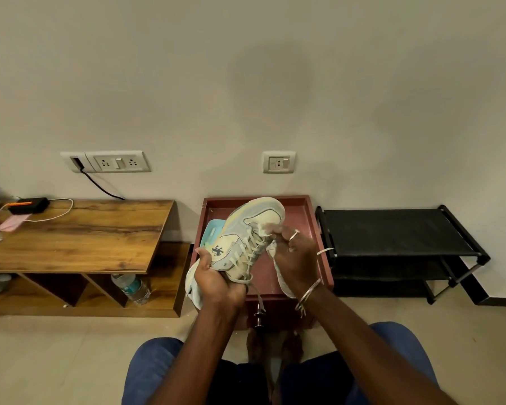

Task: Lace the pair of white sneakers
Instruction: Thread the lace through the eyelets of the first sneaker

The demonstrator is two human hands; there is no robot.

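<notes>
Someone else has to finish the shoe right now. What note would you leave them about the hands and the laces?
Left hand grips the heel end of the white lace-up sneaker, held above the red-brown tray-topped stand.
Right hand pinches the pale flat shoelace near the upper eyelets; a loose length hangs down.
Done: lace criss-crosses most eyelets.
Left: finish the top and tie.
A pale blue thing lies on the stand under the shoe; I cannot tell if it is the second sneaker.
</notes>
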